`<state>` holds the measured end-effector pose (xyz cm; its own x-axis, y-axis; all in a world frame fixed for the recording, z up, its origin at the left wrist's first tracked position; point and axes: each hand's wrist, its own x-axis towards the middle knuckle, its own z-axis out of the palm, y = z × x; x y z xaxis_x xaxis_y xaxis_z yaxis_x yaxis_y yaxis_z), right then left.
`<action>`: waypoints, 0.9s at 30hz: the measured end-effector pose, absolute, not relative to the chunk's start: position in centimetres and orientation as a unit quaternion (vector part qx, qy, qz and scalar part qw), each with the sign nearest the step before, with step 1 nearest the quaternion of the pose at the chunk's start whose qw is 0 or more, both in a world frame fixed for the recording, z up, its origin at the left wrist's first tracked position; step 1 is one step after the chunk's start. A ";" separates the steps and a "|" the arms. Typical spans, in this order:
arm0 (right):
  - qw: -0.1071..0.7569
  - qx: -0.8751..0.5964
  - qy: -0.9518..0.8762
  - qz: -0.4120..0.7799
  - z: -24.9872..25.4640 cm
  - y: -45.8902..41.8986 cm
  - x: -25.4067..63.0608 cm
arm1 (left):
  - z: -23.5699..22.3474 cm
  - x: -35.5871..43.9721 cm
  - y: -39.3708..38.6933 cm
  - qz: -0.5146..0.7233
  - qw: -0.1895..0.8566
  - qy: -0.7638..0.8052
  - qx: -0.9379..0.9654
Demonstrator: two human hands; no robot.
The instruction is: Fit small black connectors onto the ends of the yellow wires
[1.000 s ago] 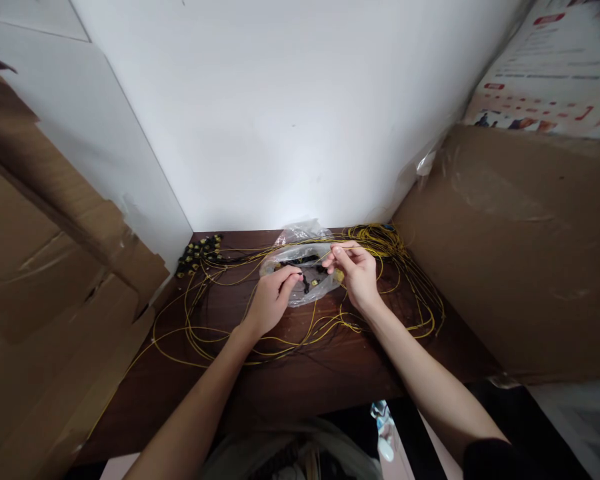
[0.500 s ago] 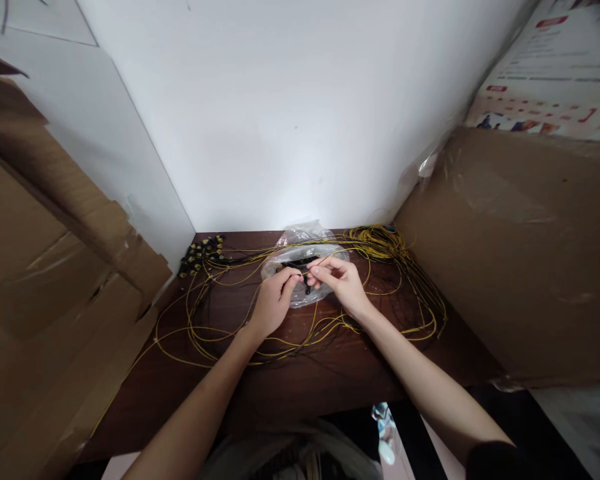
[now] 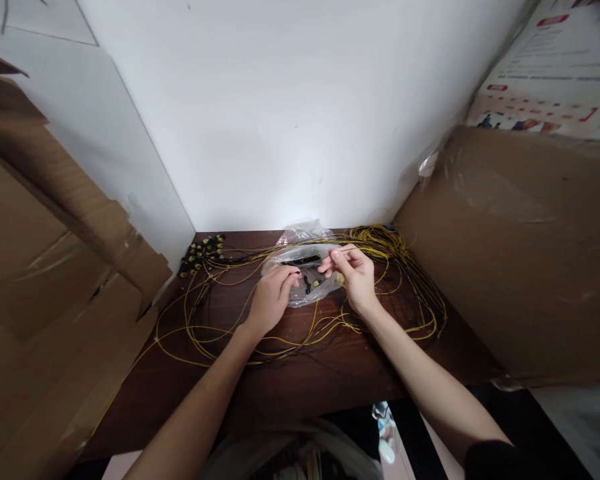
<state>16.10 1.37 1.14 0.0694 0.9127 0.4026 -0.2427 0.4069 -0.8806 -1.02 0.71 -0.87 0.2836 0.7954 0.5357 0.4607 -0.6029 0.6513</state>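
A: Looking from the head camera, what does each grip have?

B: The left hand (image 3: 271,299) pinches a small black part (image 3: 298,272) at its fingertips, mostly hidden by them. The right hand (image 3: 357,275) seems to have a thin yellow wire (image 3: 351,250) between thumb and forefinger; its end is too fine to make out. The hands are apart, both over the see-through bag (image 3: 303,232).

A: How would you handle those two well?

B: Hold the left pinch steady and leave the fine movement to the right. A short length of wire past the fingertips should bend less, and a light touch should avoid kinking it.

A: What about edges and room?

B: The white wall (image 3: 295,120) stands behind the table (image 3: 325,380), with one cardboard box (image 3: 520,253) to the right and another carton (image 3: 55,287) to the left. The easiest room looks to be upward and back toward the front edge.

A: Anything to snag?

B: Yes, loose loops (image 3: 195,333) lie in front of the bag and under the forearms, a coil (image 3: 373,241) sits behind to the right, and plugs (image 3: 200,253) are heaped at the left. I'd lift rather than drag sideways.
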 end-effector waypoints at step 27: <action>0.682 -0.347 -0.478 0.432 0.9 1.4 16.2 | -2.1 -1.6 1.5 0.468 0.082 0.381 0.793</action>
